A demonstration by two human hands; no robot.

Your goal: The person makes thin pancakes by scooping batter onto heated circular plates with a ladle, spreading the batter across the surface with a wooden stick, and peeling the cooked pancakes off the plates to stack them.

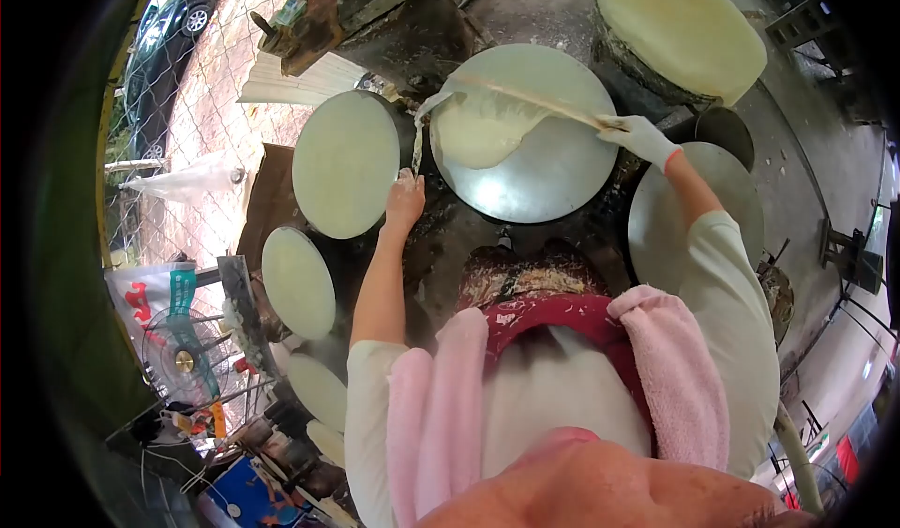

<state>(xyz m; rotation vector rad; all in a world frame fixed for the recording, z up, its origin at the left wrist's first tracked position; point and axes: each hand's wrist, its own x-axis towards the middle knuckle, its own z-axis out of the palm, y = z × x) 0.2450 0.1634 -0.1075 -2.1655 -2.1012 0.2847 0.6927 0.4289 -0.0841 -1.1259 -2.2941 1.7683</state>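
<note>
In front of me is a large round griddle [525, 186], part bare metal and part covered by a pale sheet of batter [483, 139]. My right hand [642, 137], in a white glove, is closed around one end of a long thin wooden stick [553, 104]. The stick slants across the griddle's far half, along the batter's ragged edge. My bare left hand [405, 198] is closed at the griddle's left side. From its fingers a thin whitish strip of dough [418, 144] runs up to the griddle's rim.
Several round griddles coated in pale batter, one nearest [345, 164], curve down the left side. A metal-topped griddle [694, 209] sits right, under my arm. A pale-topped round griddle [680, 27] stands at the far right. At left are a wire fence [239, 36] and a fan [185, 361].
</note>
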